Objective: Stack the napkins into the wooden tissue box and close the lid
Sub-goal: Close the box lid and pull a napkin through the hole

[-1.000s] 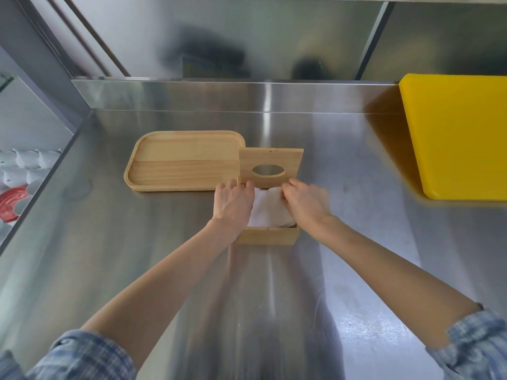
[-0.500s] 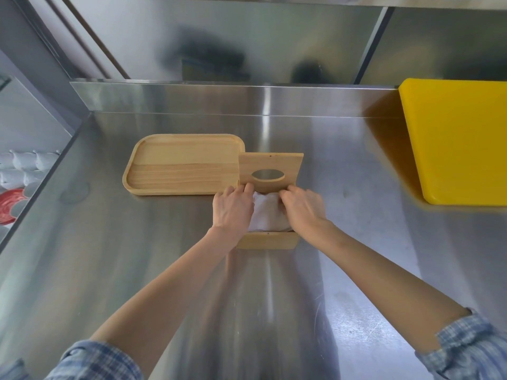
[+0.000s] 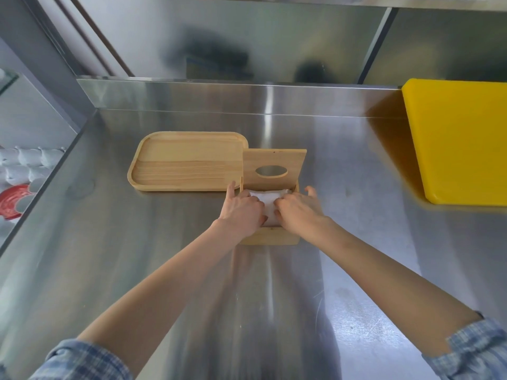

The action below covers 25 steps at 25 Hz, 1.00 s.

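The wooden tissue box (image 3: 270,238) sits mid-counter with its lid (image 3: 274,163) standing upright at the back, an oval slot in it. White napkins (image 3: 270,200) lie inside the box. My left hand (image 3: 242,212) presses down on the napkins' left side, its thumb outside the box's left wall. On the right side, my right hand (image 3: 297,212) has its fingertips curled onto the stack. Both hands cover most of the napkins.
An empty wooden tray (image 3: 186,163) lies just left of the box, touching it. A yellow cutting board (image 3: 458,138) lies at the far right. The steel counter (image 3: 137,256) ends at a left edge, with white cups (image 3: 24,163) and a red item below.
Both hands have pushed deeper into the box, and the napkins now sit lower and flatter. The fingers have moved closer together over the stack.
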Tool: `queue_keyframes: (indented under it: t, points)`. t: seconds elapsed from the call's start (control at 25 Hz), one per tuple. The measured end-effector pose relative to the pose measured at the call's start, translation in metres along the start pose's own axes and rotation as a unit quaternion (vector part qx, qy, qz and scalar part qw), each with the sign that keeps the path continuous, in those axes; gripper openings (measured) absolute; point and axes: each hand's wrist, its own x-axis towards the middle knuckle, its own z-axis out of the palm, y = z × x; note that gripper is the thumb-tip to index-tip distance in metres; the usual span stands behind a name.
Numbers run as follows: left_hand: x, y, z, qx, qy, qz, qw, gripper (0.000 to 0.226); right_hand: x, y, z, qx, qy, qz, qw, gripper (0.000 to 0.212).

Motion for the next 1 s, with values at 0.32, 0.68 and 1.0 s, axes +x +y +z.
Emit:
queue_keyframes:
  t: [0.32, 0.68, 1.0]
  points:
    - [0.001, 0.001, -0.007, -0.11, -0.005, -0.009, 0.994, 0.037, -0.005, 0.003, -0.002, 0.069, -0.008, -0.002, 0.998, 0.032]
    - [-0.027, -0.032, -0.026, -0.367, 0.23, -0.106, 0.895, 0.022, -0.035, 0.029, -0.034, 0.365, 0.261, 0.115, 0.886, 0.021]
    - [-0.023, -0.04, -0.051, -0.347, 0.278, -0.095, 0.891, 0.04, -0.022, 0.033, -0.051, 0.341, 0.267, 0.071, 0.899, 0.04]
